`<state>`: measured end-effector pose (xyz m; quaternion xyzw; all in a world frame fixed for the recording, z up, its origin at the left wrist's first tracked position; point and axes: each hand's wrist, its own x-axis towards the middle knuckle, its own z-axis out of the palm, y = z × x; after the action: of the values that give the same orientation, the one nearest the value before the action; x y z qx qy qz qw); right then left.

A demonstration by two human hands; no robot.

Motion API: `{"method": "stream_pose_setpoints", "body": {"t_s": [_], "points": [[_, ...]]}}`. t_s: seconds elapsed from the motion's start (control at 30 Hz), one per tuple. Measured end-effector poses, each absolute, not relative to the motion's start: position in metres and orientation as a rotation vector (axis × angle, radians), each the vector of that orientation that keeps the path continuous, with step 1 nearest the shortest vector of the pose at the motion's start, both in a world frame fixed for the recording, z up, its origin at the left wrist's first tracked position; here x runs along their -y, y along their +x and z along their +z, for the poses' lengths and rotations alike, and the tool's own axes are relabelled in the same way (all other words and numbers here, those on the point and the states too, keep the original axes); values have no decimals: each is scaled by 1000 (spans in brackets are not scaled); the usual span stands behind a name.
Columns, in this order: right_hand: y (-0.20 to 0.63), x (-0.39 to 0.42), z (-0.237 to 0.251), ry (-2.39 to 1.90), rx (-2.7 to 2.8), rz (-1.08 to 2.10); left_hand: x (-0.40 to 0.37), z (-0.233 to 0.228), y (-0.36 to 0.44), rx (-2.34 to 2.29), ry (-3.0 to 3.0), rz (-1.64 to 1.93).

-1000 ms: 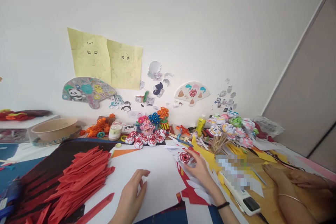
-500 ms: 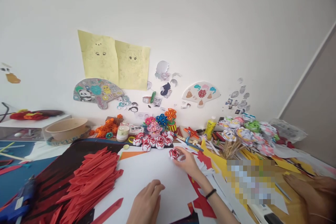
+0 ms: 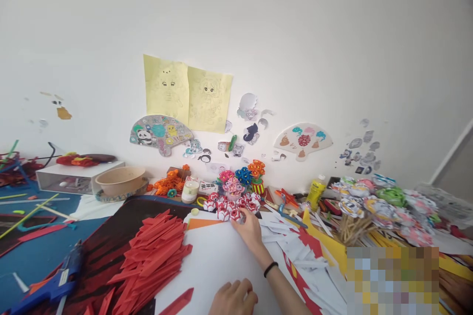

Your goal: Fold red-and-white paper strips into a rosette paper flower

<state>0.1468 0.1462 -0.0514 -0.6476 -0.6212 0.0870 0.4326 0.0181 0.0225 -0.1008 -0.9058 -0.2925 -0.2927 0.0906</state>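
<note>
My right hand (image 3: 249, 230), with a black band at the wrist, reaches to the front of a cluster of red-and-white folded paper flowers (image 3: 222, 210). Its thumb and fingers are closed on one paper flower (image 3: 236, 214), partly hidden by the fingertips and touching or very near the others. My left hand (image 3: 234, 299) rests low over the white paper sheet (image 3: 207, 261), fingers curled in and nothing showing in them. Left of the sheet lies a heap of red folded paper strips (image 3: 153, 256), with one single red strip (image 3: 177, 302) near my left hand.
A blue glue gun (image 3: 61, 280) lies at the left. White paper strips (image 3: 295, 241) spread on the right. Along the wall stand a beige bowl (image 3: 120, 180), a small jar (image 3: 189, 192), a yellow bottle (image 3: 316, 193) and a bunch of paper flowers on sticks (image 3: 384, 204).
My right hand has carried the paper flower forward to the cluster's front edge. My left hand has drawn lower, its fingers more curled. The view has turned left.
</note>
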Motion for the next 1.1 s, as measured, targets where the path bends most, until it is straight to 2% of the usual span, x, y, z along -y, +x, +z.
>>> {"method": "stream_pose_setpoints", "body": {"t_s": [0.43, 0.83, 1.1], "points": [[150, -137, -55, -1616, 1594, 86, -20, -93, 16, 884, -2740, -777], [250, -81, -38, -1580, 1944, 103, -2, -52, 7, 1000, -2878, -656], [265, -76, -35, -1521, 1917, 163, 2, -50, 10, 1012, -2920, -789]]}}
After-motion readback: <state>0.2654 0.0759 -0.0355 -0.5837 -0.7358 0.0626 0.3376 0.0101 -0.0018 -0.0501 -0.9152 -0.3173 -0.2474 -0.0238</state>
